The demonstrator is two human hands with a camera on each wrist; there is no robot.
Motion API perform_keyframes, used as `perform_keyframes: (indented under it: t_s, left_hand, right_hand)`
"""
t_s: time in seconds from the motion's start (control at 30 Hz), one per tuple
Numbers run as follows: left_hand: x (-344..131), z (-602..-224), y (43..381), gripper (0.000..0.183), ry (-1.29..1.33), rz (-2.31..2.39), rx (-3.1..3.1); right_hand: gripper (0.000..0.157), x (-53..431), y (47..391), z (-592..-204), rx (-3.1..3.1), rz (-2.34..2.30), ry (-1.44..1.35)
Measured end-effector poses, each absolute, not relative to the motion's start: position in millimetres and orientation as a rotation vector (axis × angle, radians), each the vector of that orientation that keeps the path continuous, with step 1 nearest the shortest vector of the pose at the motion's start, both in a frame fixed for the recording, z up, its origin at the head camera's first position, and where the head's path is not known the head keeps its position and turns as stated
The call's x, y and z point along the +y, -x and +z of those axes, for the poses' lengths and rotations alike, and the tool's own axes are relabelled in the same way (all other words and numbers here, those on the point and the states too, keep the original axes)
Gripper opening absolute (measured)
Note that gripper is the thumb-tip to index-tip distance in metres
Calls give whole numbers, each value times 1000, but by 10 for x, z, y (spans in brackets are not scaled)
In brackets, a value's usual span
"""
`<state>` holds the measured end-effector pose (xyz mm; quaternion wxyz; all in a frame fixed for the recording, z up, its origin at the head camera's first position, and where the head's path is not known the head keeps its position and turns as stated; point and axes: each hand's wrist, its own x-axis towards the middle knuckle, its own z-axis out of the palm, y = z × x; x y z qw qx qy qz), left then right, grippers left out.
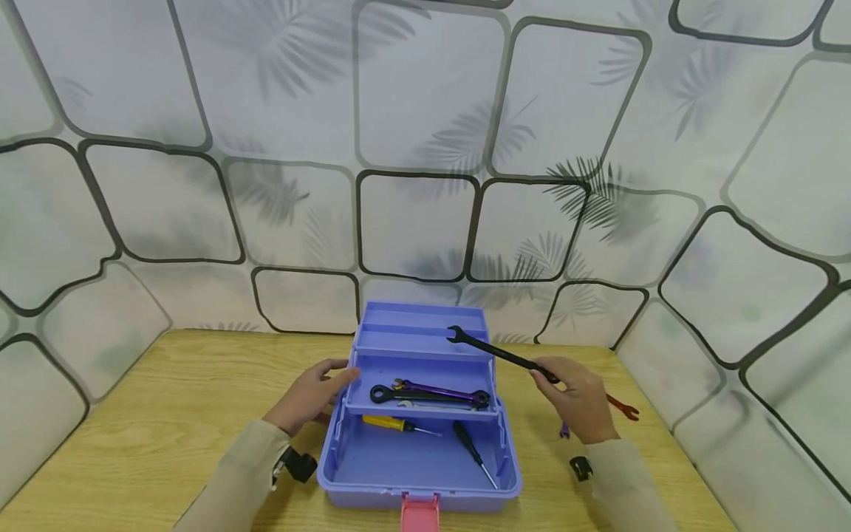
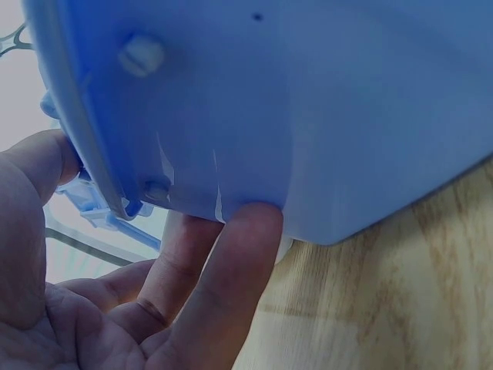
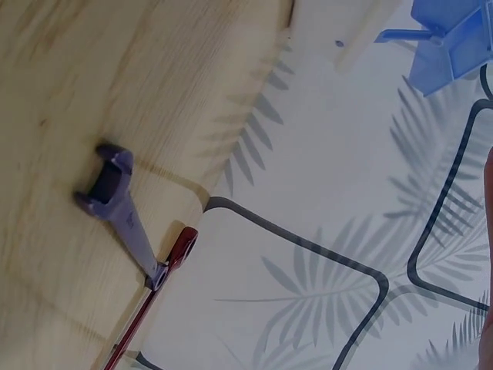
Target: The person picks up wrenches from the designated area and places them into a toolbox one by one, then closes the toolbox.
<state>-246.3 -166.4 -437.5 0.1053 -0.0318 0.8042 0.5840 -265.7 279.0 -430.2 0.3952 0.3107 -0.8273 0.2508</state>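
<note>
My right hand (image 1: 580,395) grips a black combination wrench (image 1: 495,349) near one end, its open jaw raised over the lifted trays. At the left side of a blue-purple toolbox (image 1: 332,473), my left hand (image 1: 309,395) holds on, thumb at the tray edge. Close up in the left wrist view, its fingers (image 2: 239,262) lie against the toolbox side wall (image 2: 347,139). The middle tray (image 1: 425,373) carries several wrenches, among them a purple wrench (image 1: 439,389) and a black ratchet wrench (image 1: 412,396). A yellow screwdriver (image 1: 385,423) and a black-handled screwdriver (image 1: 470,445) lie in the bottom compartment.
Right of the toolbox, on the wooden table (image 1: 219,414), lie a red wrench (image 1: 623,407) and a small purple wrench (image 3: 131,223), partly behind my right hand in the head view. A pink latch (image 1: 420,511) hangs at the toolbox front. Patterned walls (image 1: 419,222) enclose the table.
</note>
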Motion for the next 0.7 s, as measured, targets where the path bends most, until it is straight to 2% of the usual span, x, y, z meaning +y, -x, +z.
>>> perform_keyframes:
  t_s: [0.7]
  left_hand:
    - [-1674,-4395,2477,76,95,1721,2376]
  right_hand:
    - [30,2662,2617,-4282,-2114,665,-941]
